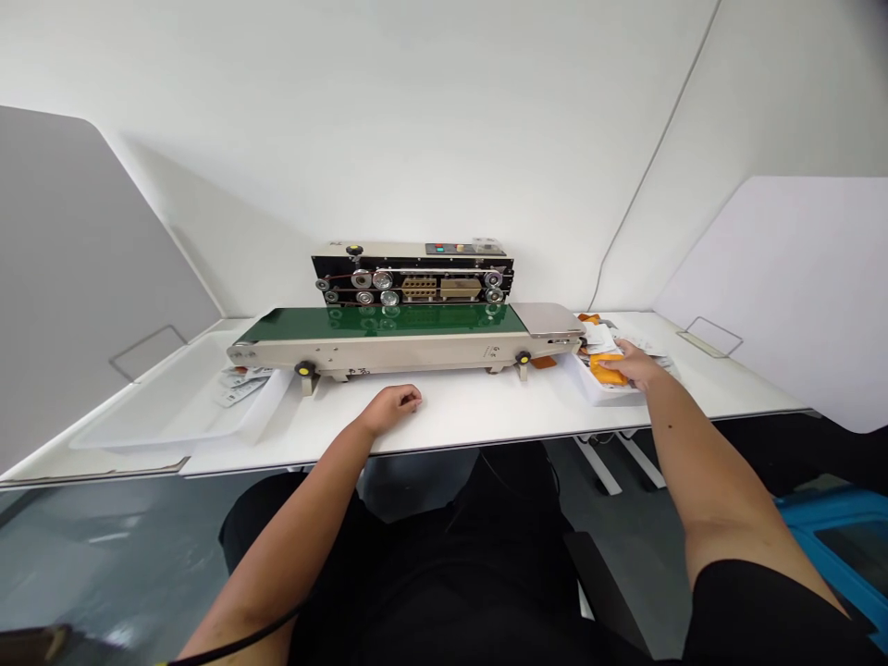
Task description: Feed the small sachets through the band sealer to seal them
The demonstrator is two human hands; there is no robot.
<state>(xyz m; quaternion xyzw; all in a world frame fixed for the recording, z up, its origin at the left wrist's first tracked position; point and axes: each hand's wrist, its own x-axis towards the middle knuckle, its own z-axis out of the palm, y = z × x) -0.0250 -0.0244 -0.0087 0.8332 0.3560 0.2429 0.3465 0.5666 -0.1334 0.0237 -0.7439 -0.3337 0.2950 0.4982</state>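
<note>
My left hand [394, 408] rests on the white table in front of the machine, its fingers curled closed with nothing visible in them. At the right, my right hand [634, 363] grips an orange packet [609, 370] over a white bin [610, 398] filled with orange and white packets. Between and behind my hands stands a sealing machine [416, 277] with rollers and a green conveyor belt [395, 323]. A metal plate [548, 319] extends from the belt's right end towards the bin.
A larger white tray [166, 407] at the left holds several silvery packets [241, 385]. An orange piece [544, 363] lies under the machine's right end. White partitions [797, 296] flank the table. A blue stool [839, 518] stands at lower right.
</note>
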